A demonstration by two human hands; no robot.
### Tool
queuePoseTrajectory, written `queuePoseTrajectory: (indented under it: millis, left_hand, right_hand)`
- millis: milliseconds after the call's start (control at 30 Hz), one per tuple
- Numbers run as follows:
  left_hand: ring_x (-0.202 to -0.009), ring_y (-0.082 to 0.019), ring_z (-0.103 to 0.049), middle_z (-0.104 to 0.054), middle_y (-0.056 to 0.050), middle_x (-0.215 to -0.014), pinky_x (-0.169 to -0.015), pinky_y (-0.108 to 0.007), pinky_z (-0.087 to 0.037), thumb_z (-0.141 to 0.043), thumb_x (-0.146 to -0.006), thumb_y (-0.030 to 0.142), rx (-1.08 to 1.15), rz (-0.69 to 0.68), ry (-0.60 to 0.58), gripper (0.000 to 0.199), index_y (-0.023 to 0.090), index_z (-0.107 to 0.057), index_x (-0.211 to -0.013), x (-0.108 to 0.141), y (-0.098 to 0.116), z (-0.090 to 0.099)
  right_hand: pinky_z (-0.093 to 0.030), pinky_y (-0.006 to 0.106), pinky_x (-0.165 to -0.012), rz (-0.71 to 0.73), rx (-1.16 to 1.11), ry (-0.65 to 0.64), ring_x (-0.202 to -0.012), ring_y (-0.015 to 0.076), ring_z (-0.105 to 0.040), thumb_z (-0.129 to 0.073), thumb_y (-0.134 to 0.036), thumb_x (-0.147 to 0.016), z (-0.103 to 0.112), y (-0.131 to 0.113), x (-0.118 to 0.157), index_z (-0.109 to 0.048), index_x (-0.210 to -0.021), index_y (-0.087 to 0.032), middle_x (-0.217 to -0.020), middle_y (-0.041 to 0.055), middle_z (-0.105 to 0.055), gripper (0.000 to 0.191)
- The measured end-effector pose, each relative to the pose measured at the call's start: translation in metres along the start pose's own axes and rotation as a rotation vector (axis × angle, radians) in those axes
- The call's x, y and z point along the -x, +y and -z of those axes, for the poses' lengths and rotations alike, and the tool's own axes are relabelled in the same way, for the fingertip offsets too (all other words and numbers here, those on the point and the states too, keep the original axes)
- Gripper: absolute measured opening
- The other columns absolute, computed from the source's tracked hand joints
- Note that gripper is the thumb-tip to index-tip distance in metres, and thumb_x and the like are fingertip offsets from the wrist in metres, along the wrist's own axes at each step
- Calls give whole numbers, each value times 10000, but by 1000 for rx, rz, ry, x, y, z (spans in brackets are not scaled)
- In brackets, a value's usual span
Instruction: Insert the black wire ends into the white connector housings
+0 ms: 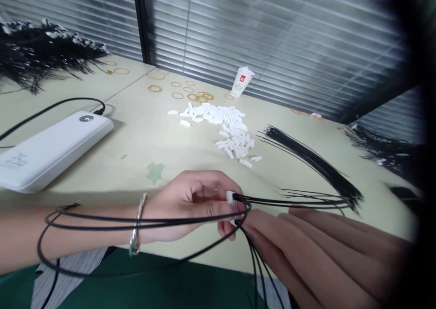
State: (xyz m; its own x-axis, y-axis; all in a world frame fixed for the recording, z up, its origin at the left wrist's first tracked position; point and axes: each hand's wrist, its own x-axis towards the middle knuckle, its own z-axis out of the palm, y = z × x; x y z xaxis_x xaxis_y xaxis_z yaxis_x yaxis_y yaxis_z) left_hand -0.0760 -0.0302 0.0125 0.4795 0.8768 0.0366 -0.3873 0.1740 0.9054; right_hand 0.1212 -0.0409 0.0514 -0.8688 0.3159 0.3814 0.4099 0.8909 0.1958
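Observation:
My left hand is closed, pinching a small white plastic connector between thumb and fingers. Thin black wires run out of the connector. Some loop back over my left wrist, some stretch to the right, and others hang down past the table edge. My right hand comes in from the lower right, its fingertips pressed together on the black wires just beside the connector. Which single wire it grips is partly hidden by the fingers. A bundle of loose black wires lies on the table beyond my right hand.
A pile of white connectors lies mid-table, with rubber bands and a paper cup behind it. At left sits a white power bank with a cable. Wired harnesses heap at far left, more wires at right.

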Motion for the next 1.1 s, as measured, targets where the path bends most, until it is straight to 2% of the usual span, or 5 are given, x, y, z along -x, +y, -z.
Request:
queuePoseTrajectory:
  millis: [200, 367, 567, 800, 1100]
  left_hand:
    - [-600, -65, -599, -617, 6, -670, -593, -151, -493, -591, -805, 96, 100, 23, -56, 11, 86, -587, -801, -2, -3, 4]
    - [-600, -63, -601, -622, 4, -682, -587, -148, -483, -536, -836, 60, 87, 38, -72, 55, 81, -585, -825, -2, -3, 6]
    - [-583, -81, -593, -607, -11, -666, -571, -171, -481, -583, -824, 101, 99, 65, -66, 31, 76, -581, -807, 0, -3, 5]
    - [-641, -76, -550, -567, -10, -733, -630, -185, -442, -596, -837, 206, 69, 18, -10, 108, 101, -582, -861, 0, -5, 8]
    - [-663, -106, -558, -540, -7, -764, -627, -245, -439, -577, -842, 186, 76, -6, 32, 165, 162, -489, -980, -4, -16, 11]
  right_hand:
    - [-433, 348, -505, 1, -25, -30, -616, 187, -582, -451, -71, -816, -2, 1, -4, -539, -1104, -114, -810, 68, -685, 304]
    - [-373, 323, -429, -4, -121, -23, -531, 164, -524, -436, -340, -887, -3, 4, -5, -559, -919, -172, -778, 71, -669, 211]
    - [-451, 322, -543, -27, -205, -88, -575, 172, -548, -466, -361, -876, -3, 5, 0, -559, -983, -199, -747, 50, -657, 215]
    - [-475, 334, -776, -114, -309, -109, -870, 184, -584, -464, -127, -854, -3, 10, -7, -503, -1137, -213, -1006, 53, -623, 298]
    - [-484, 230, -690, -532, -690, -147, -836, 107, -574, -436, -279, -911, -4, 22, -22, -393, -1098, -275, -958, -17, -592, 192]
